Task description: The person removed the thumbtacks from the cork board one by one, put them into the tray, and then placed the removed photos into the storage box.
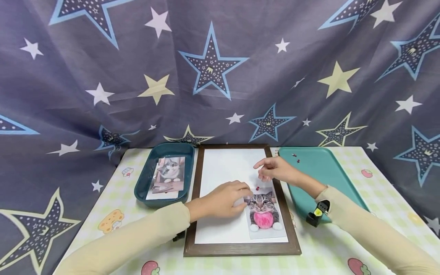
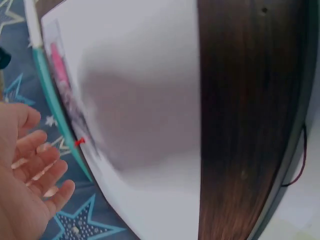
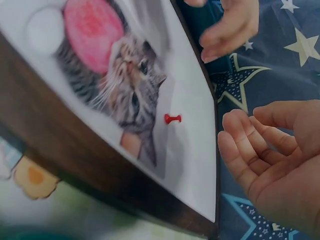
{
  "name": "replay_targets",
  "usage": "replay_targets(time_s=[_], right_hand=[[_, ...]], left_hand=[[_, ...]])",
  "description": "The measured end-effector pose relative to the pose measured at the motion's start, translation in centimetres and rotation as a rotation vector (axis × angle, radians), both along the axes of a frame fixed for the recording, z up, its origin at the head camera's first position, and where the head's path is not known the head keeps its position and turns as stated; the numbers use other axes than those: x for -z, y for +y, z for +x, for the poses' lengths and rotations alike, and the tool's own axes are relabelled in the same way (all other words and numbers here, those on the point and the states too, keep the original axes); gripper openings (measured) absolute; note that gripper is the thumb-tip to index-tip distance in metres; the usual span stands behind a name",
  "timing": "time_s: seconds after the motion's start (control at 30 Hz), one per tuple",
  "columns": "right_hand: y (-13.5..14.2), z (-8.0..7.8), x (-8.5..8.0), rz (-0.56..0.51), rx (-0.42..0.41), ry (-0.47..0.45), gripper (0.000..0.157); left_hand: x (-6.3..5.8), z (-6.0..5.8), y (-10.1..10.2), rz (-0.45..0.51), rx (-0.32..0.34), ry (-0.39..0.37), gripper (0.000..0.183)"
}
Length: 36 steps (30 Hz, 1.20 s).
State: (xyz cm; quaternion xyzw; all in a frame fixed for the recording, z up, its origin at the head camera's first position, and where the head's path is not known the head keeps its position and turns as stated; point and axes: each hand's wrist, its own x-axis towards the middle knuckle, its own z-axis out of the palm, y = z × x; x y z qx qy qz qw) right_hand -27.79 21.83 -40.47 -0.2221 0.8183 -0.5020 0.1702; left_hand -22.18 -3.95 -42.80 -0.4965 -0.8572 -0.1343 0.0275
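A brown-framed white board [image 1: 220, 168] lies on the table. On its right side is a photo of a tabby cat [image 1: 264, 208] with a pink round shape, and one red push pin [image 3: 173, 118] stands in the photo's top edge. My left hand [image 1: 225, 198] is over the board by the photo's upper left, fingers loosely bent and holding nothing. Above the pin, my right hand [image 1: 276, 169] hovers apart from the board; its fingers [image 3: 245, 150] are relaxed with nothing between them. Whether the left fingertips touch the photo, I cannot tell.
Left of the board stands a dark teal bin [image 1: 140, 189] with cat photos [image 1: 168, 175] in it. A green tray [image 1: 338, 183] sits to the right, holding red push pins [image 1: 298, 161] near its far end. Behind the table hangs a star-patterned cloth [image 1: 220, 114].
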Motion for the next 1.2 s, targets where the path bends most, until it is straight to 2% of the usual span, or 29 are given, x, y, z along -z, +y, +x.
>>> replay_targets(time_s=[0.1, 0.27, 0.5, 0.8, 1.2], right_hand=[[0.4, 0.1, 0.4, 0.005, -0.017, -0.012, 0.032], [0.6, 0.5, 1.0, 0.034, -0.039, -0.035, 0.033], [0.2, 0.8, 2.0, 0.101, -0.103, -0.012, 0.027], [-0.3, 1.1, 3.3, 0.126, -0.122, -0.079, 0.022], [-0.2, 0.1, 3.7, 0.149, -0.138, -0.122, 0.016]], left_hand=[[0.8, 0.2, 0.3, -0.061, 0.073, 0.041, 0.038], [1.5, 0.6, 0.7, -0.133, 0.119, 0.068, 0.046], [1.9, 0.6, 1.2, -0.190, 0.125, 0.072, 0.055], [1.8, 0.9, 2.0, -0.257, 0.128, 0.050, 0.056], [2.0, 0.6, 2.2, -0.232, 0.120, 0.024, 0.057]])
